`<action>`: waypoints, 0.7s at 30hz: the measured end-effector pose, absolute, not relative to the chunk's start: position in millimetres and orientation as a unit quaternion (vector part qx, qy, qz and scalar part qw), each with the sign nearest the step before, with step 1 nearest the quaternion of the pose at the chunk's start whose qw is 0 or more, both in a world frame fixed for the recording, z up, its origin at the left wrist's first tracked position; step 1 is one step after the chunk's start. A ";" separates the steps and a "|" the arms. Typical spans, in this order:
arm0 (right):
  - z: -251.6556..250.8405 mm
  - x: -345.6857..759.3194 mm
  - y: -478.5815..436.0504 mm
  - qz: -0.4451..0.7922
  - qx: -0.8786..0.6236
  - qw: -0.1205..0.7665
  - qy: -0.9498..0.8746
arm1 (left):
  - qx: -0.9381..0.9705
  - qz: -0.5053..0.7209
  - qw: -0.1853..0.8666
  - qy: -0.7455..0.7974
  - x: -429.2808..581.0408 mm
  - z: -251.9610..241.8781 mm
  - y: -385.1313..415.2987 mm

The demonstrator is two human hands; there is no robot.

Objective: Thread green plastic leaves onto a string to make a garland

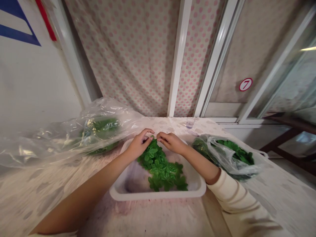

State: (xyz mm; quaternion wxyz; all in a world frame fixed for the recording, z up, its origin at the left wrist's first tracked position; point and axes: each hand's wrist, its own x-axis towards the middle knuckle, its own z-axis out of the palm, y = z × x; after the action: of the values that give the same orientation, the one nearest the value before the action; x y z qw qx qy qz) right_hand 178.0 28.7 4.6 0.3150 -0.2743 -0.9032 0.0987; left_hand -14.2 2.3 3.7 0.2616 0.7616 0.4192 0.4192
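Green leaf pieces (164, 172) lie heaped in a white tray (158, 196), mostly in its middle and right part. Over the tray's far side, my left hand (142, 141) is curled with thumb and index finger close to a small green piece at the top of the heap. My right hand (170, 141) pinches something small beside it, too tiny to make out. The two hands nearly meet at the fingertips.
A large clear plastic bag (98, 131) with green contents lies at the left. To the right is an open plastic bag (229, 161) of green leaves. A small clear cup (190, 123) stands behind the tray, near the curtained glass panels.
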 end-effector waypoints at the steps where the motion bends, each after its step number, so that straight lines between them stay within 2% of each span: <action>1: 4.7 178.0 28.7 0.099 -0.274 0.315 -0.903 | 0.768 0.415 0.260 0.414 -14.3 3.0 2.6; 21: 1.9 178.9 30.1 0.055 -0.292 0.300 -0.907 | 0.803 0.349 0.286 0.390 -14.5 -6.5 9.7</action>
State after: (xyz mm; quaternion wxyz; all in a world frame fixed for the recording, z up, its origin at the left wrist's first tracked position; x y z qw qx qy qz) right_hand 178.9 30.1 1.9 0.2997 -0.2915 -0.9067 0.0550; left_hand -14.5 9.7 -6.5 0.2856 0.8027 0.3900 0.3494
